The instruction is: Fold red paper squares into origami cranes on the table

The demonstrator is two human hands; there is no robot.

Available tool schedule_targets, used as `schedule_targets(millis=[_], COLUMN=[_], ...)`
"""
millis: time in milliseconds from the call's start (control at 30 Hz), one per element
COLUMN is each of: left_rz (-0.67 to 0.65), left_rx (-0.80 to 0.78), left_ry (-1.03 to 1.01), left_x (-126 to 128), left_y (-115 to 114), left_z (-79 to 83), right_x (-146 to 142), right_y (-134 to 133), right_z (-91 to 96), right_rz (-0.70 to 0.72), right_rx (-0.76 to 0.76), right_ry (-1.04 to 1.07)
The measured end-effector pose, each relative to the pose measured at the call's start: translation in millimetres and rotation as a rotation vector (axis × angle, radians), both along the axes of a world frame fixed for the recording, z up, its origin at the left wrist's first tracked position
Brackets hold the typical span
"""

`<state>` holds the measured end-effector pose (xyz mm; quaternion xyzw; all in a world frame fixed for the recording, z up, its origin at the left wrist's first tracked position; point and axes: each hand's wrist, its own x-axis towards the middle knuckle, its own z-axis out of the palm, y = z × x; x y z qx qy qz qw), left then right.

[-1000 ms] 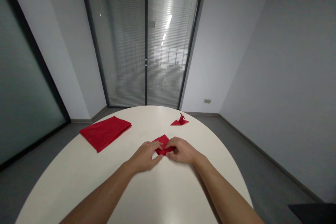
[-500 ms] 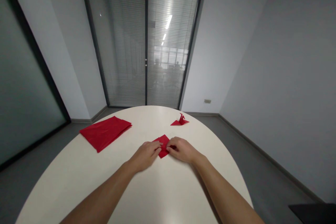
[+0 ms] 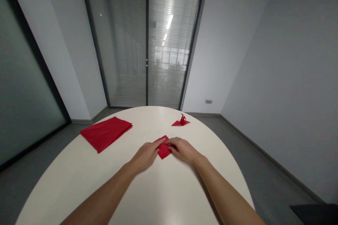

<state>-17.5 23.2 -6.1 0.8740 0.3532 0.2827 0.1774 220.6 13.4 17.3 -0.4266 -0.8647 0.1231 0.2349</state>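
Note:
A small red origami paper (image 3: 164, 152), folded into a diamond shape, lies flat on the white round table (image 3: 158, 190) between my hands. My left hand (image 3: 146, 155) grips its left side, the index finger reaching across the upper part and the thumb lower at the edge. On the right side, my right hand (image 3: 182, 149) is closed with bent fingers, fingertips and thumb on the paper. Fingers cover parts of the folds. Farther back on the table stands a finished red paper crane (image 3: 182, 121).
A larger stack of red paper sheets (image 3: 107, 133) rests at the table's left side. Beyond the table are a glass door with blinds (image 3: 121, 49) and a wall socket (image 3: 208, 101). A dark object (image 3: 314, 212) shows at the lower right corner.
My left index finger has stretched farther up across the paper. The right fingertips have shifted slightly left and up over it. The crane and the stack have stayed put.

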Motion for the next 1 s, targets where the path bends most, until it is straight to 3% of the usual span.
schedule_targets(millis=[200, 600, 1000], left_rz=[-0.032, -0.001, -0.026], left_rx=[0.001, 0.079, 0.101], left_ry=[-0.017, 0.056, 0.146], left_x=[1.2, 2.0, 1.1], left_y=[-2.3, 2.4, 1.7], left_z=[4.8, -4.7, -1.1], right_x=[-0.9, 1.0, 3.5], right_y=[1.5, 3.7, 3.4], right_z=[-2.3, -3.3, -3.1], right_rz=[0.004, 0.024, 0.032], right_rx=[0.016, 0.034, 0.053], right_ry=[0.026, 0.035, -0.039])
